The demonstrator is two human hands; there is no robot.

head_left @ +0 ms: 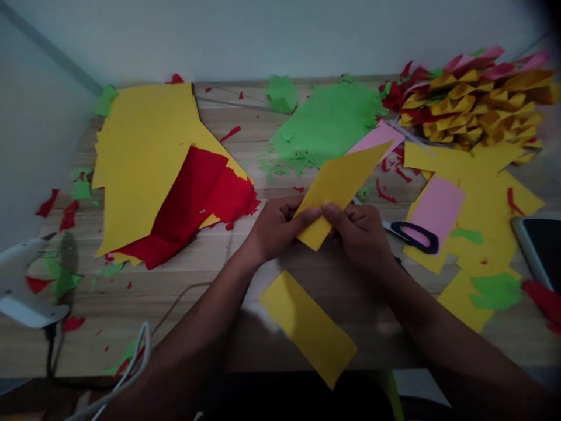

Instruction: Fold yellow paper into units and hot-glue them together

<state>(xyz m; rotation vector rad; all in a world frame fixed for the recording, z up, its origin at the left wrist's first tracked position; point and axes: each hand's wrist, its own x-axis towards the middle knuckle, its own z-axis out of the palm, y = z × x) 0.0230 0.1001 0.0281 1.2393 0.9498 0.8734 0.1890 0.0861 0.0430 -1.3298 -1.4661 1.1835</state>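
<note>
Both hands pinch one yellow paper piece (340,178) above the middle of the table, thumbs on top near its lower end. My left hand (280,225) grips its left edge, and my right hand (359,231) holds the lower right side; the fingertips beneath are partly hidden. Below them, a yellow paper rectangle (309,327) lies slanted near the table's front edge. Just right of my right hand are scissors (414,235) with dark handles, their blades partly hidden, resting partly over a pink paper rectangle (438,204).
Large yellow sheets (140,152) with red paper (188,204) lie at left, green paper (333,120) at the back. A pile of folded paper (477,108) fills the back right. A white device (26,280) with cables stands left; a dark-screened device (541,248) lies right.
</note>
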